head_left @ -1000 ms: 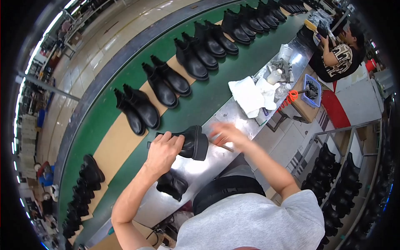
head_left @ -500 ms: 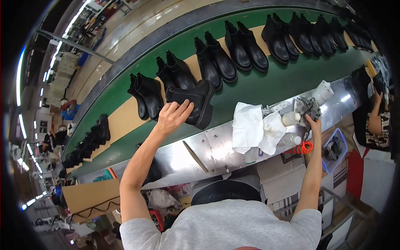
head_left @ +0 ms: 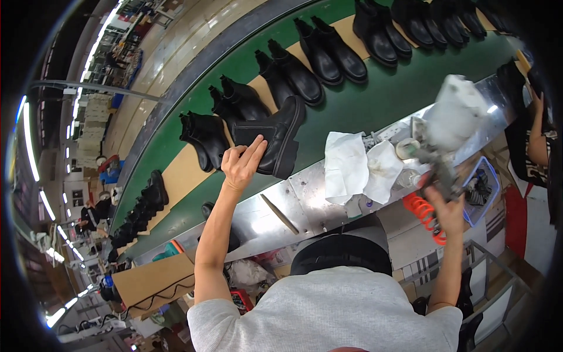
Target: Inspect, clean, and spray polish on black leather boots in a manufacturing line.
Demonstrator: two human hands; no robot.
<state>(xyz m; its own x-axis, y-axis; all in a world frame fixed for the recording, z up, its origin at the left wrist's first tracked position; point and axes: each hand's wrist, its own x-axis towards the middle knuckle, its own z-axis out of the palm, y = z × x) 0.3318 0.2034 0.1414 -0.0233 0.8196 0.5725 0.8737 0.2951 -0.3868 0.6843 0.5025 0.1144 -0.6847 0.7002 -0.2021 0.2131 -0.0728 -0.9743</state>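
My left hand (head_left: 240,167) grips a black ankle boot (head_left: 274,132) by its shaft, fingers and thumb around it. The boot is tilted, its thick sole facing right, held over the green surface before the standing pairs. At right, my right hand (head_left: 444,211) is closed round a grey spray gun (head_left: 441,173), smeared by motion. A whitish, wrapped-looking cup (head_left: 456,111) sits above the gun, also blurred. From near its grip hangs a red coiled hose (head_left: 423,212). White paper sheets (head_left: 345,167) and a small open jar (head_left: 407,148) lie left of the gun.
Pairs of black boots (head_left: 334,56) stand along brown board on a green conveyor belt (head_left: 358,105). A metal ledge (head_left: 305,205) with a flat stick (head_left: 279,214) runs nearer me. A blue-rimmed basket (head_left: 472,217) stands at right, beside another person's arm (head_left: 537,129).
The spray gun has been lifted off the ledge and drawn towards me, its red hose stretching along. My left hand still holds the boot, turned slightly more upright. The whole view has shifted a little.
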